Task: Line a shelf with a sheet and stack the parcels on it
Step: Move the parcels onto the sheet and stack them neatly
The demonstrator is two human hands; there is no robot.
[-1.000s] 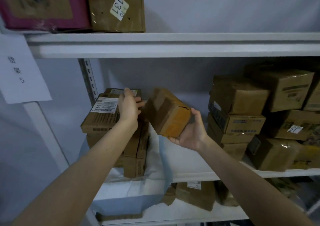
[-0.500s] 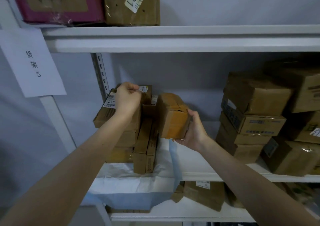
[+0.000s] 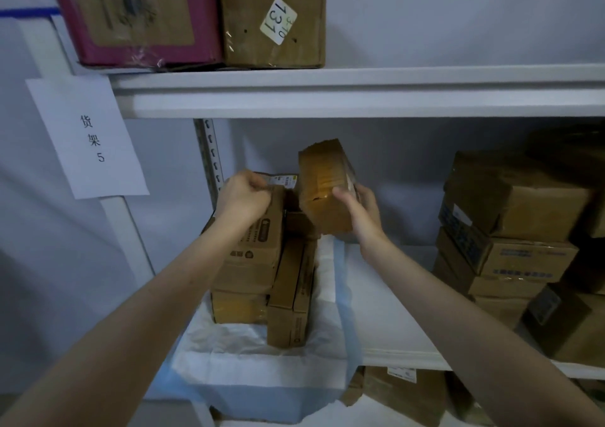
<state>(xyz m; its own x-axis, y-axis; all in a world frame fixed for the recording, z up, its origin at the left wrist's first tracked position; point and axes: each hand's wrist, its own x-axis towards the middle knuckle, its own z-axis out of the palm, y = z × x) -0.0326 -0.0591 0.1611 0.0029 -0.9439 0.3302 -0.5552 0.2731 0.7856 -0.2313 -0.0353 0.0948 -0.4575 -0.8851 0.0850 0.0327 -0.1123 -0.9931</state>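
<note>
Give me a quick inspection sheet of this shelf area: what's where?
Surface: middle shelf, white, left part covered by the sheet, which hangs over the front edge.
Job's things: stacked parcels on the sheet; taped parcel held above them.
Clutter: other boxes at right; two boxes on the upper shelf.
Grips: left hand on the stack's top; right hand holds the taped parcel.
Cables: nothing seen.
Surroundings: paper sign, pale wall.

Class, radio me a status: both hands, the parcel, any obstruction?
Left hand steadying stack on sheet. Right hand holding taped parcel, tilted, airborne. Shelf beside stack bare.
</note>
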